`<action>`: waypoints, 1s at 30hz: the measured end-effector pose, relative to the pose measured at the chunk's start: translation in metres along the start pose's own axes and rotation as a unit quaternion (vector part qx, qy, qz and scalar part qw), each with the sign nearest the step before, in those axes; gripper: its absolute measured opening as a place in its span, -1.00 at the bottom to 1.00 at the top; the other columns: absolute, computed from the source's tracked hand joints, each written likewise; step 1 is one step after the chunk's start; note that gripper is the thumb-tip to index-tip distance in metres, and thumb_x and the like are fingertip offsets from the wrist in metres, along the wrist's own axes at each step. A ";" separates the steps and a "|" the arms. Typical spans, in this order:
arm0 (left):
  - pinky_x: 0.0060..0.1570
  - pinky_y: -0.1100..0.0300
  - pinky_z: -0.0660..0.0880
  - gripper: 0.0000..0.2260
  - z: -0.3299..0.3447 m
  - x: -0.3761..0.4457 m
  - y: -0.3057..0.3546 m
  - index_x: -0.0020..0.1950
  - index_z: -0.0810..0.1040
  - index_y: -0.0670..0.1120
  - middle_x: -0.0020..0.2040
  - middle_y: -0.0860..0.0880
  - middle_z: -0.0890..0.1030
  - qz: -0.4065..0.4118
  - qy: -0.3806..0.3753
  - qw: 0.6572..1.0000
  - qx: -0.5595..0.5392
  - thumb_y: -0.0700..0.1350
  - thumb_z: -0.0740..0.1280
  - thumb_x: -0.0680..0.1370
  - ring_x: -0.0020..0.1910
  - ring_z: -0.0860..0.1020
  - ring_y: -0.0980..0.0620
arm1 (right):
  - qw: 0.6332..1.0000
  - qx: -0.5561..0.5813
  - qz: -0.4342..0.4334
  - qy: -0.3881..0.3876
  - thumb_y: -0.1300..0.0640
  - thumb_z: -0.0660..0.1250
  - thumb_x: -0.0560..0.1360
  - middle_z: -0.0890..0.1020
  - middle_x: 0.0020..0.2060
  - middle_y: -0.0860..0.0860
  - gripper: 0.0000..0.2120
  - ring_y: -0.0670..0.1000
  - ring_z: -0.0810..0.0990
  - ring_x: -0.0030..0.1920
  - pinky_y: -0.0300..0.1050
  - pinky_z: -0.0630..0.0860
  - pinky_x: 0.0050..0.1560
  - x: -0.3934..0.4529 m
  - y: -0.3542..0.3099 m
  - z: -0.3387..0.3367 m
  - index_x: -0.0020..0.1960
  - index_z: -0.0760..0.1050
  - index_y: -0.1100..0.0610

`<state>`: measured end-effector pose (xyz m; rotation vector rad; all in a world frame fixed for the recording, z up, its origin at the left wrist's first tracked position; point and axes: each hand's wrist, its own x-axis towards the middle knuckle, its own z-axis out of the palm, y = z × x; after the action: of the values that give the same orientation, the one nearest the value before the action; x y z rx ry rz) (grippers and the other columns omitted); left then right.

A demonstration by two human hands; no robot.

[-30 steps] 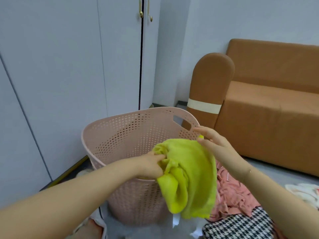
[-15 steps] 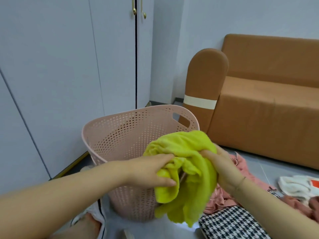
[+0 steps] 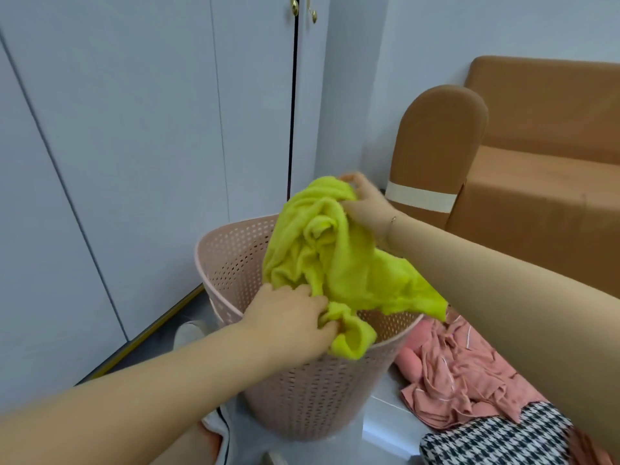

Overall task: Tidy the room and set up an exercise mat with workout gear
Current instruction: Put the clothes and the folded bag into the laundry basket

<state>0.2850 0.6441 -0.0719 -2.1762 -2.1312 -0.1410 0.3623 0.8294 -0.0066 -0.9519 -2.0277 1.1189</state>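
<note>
Left hand (image 3: 288, 320) curled tight round the low bunched end of the yellow-green cloth (image 3: 335, 263), thumb and fingers pinching a fold right over the near rim of the pink basket (image 3: 302, 397). Right hand (image 3: 364, 204) farther off and higher, fingers bent round the top end of the same cloth, holding it up above the basket mouth. Cloth hanging in a soft heap between both hands, mostly over the opening, with one flap drooping out past the right side of the rim. Best to bring that loose flap in over the hole first, then lower both hands together and let go low down, so nothing slips out onto the floor. More clothes waiting on the floor just beside the basket: a pink garment (image 3: 456, 374) and a black-and-white checked cloth (image 3: 493, 437). Brown sofa (image 3: 536, 182) behind, and pale cupboard doors (image 3: 151, 129) at the back
</note>
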 end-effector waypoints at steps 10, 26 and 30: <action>0.14 0.00 0.42 -0.59 0.009 0.017 0.010 0.28 0.43 0.03 0.25 -0.02 0.50 0.024 -0.003 0.999 0.024 0.21 0.06 0.57 0.23 0.47 -0.10 | 0.922 -0.319 0.028 -0.216 0.31 0.19 0.52 0.53 0.27 0.05 -0.59 0.02 0.50 0.24 -0.17 0.42 0.22 -0.055 0.033 -0.022 0.34 0.44 0.10; -0.57 0.30 -0.04 -0.60 0.044 0.072 0.111 -0.05 0.63 -0.10 -0.32 -0.09 0.44 0.191 0.090 0.954 0.212 -0.29 0.07 0.32 -0.67 0.33 0.01 | 0.966 -0.119 0.205 0.098 0.21 0.31 0.47 0.52 0.17 0.05 -0.64 0.05 0.56 -0.02 -0.03 0.54 -0.06 -0.160 0.281 -0.094 0.26 0.44 0.11; -0.55 0.31 -0.07 -0.63 0.040 0.084 0.111 -0.12 0.59 -0.13 -0.34 -0.11 0.41 0.199 0.099 0.952 0.210 -0.32 0.03 0.31 -0.68 0.33 0.00 | 0.927 -0.293 0.234 0.025 -0.10 0.36 0.41 0.38 0.32 0.15 -0.24 0.22 0.39 0.28 0.04 0.39 0.23 -0.178 0.341 -0.045 0.51 0.14 0.03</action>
<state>0.3975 0.7298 -0.1003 -2.1629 -1.4214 0.1121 0.5931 0.8322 -0.3173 -1.8197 -2.1963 0.6848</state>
